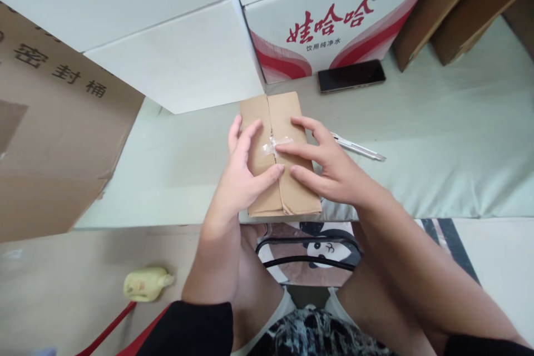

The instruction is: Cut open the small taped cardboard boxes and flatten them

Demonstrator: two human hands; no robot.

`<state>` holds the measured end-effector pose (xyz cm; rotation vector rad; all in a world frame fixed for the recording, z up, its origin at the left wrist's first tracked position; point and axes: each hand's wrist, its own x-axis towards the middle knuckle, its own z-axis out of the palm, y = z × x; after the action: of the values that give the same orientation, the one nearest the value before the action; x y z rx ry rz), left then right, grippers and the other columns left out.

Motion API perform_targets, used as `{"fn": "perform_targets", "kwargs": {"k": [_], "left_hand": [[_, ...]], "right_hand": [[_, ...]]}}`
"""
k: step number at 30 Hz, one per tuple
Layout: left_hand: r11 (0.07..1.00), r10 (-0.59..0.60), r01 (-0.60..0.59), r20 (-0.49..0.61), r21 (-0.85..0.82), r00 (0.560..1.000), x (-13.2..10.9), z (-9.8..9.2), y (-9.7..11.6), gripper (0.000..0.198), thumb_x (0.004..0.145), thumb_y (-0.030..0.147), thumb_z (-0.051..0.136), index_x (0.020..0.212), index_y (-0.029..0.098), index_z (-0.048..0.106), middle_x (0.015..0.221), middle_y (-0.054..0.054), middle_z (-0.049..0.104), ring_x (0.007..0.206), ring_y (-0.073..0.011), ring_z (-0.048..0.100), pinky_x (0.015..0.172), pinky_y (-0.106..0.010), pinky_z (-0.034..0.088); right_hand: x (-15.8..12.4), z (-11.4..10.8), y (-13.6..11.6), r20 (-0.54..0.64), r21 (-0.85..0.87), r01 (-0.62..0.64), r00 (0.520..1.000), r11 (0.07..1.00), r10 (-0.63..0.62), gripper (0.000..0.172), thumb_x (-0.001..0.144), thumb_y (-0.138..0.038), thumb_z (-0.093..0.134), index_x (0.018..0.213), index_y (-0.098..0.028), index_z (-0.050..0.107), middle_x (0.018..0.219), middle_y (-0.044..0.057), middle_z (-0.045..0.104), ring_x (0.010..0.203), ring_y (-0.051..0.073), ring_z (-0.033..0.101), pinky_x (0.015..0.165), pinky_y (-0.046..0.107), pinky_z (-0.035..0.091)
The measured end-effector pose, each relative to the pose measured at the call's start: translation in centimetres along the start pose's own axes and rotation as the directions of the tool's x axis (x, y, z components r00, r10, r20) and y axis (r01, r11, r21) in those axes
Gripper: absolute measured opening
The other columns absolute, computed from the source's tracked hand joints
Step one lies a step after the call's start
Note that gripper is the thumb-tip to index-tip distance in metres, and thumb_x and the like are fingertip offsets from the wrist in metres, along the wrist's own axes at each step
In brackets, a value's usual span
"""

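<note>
Brown box [282,118] noted: my left hand [238,171], loosely open, rests on its left side; my right hand [334,169], spread, touches clear tape [267,149]

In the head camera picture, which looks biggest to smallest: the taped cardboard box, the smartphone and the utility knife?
1. Taped cardboard box
2. Smartphone
3. Utility knife, the slimmest, counting only the part that shows

Left fingers [249,136] and right fingers [299,150] touch a cardboard box [283,117]

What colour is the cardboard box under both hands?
The cardboard box is light brown, best seen in the head view.
</note>
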<state>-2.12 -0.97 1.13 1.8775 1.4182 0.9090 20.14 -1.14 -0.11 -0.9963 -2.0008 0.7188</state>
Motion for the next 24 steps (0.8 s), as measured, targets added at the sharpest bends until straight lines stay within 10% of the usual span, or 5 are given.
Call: {"fn": "perform_targets", "kwargs": {"k": [11,17,24], "left_hand": [[0.965,-0.139,0.128,-0.03,-0.228,0.99,0.4,0.0,-0.8,0.055,0.085,0.066,0.07,0.124,0.029,0.066,0.174,-0.006,0.02,0.162,-0.0332,0.02,0.13,-0.05,0.029],[0.956,-0.147,0.126,-0.063,-0.266,0.987,0.6,0.4,-1.0,0.056,0.082,0.067,0.072,0.121,0.027,0.069,0.172,-0.008,0.025,0.161,-0.035,0.023,0.129,-0.051,0.031],[0.954,-0.15,0.124,-0.078,-0.274,0.986,0.6,0.5,-0.8,0.049,0.084,0.061,0.072,0.12,0.028,0.069,0.172,-0.006,0.026,0.16,-0.035,0.025,0.131,-0.051,0.028]], "right_hand": [[0.5,0.5,0.8,-0.144,0.036,-0.068,0.987,0.997,0.072,0.032,0.093,-0.035,0.057,0.12,-0.029,0.072,0.145,0.011,0.059,0.138,0.03,0.054,0.114,0.055,0.045],[-1.0,-0.9,6.1,-0.591,-0.103,-0.608,0.674,0.787,0.443,0.04,0.075,-0.018,0.053,0.113,-0.019,0.066,0.105,0.012,0.071,0.101,0.028,0.068,0.093,0.048,0.053],[-1.9,0.1,6.0,-0.345,-0.491,-0.691,0.713,0.53,0.61,0.049,0.084,-0.028,0.054,0.13,-0.014,0.065,0.125,0.022,0.065,0.118,0.039,0.06,0.098,0.053,0.048]]}}
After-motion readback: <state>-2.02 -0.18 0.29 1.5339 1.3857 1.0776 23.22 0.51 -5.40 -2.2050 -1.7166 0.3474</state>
